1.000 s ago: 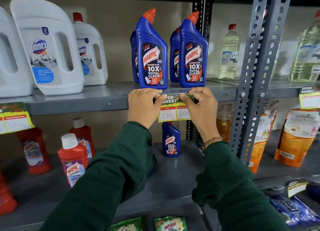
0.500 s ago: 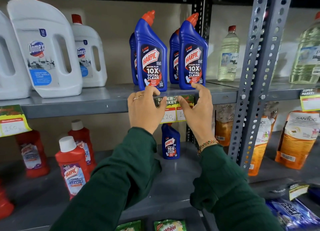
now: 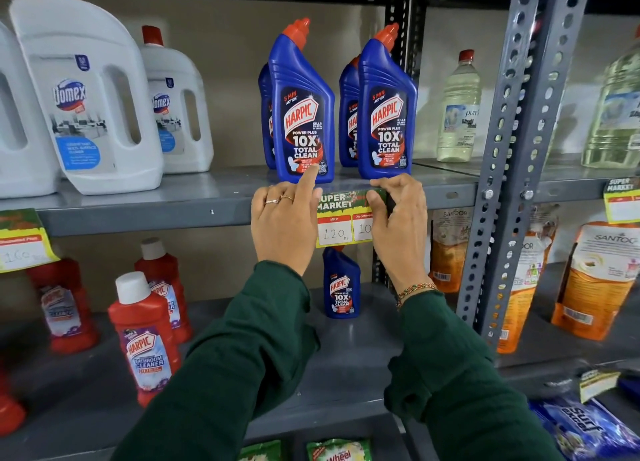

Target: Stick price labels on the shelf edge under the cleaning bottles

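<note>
A grey metal shelving unit fills the view, its upper shelf edge (image 3: 138, 218) running across under a row of cleaning bottles. On that edge, just below two blue Harpic bottles (image 3: 303, 114), sits the price label (image 3: 341, 220): a green band at the top reading "SUPER MARKET", yellow below, with two red-framed white boxes, the left one handwritten "120" and the right one half covered. The right hand (image 3: 398, 225) lies over the label's right end, its grip curled with fingertips pressed on the green band at the top corner; whether the thumb pinches the label from beneath is hard to tell. The left hand (image 3: 284, 221) rests flat against the shelf edge just beside the label's left side, its grip spread, two rings showing, the forefinger raised and touching the base of the nearer blue bottle. Both arms come up in dark green sleeves (image 3: 242, 356), a beaded bracelet (image 3: 414, 289) on the right wrist. White Domex jugs (image 3: 86, 97) stand well to the left.
</note>
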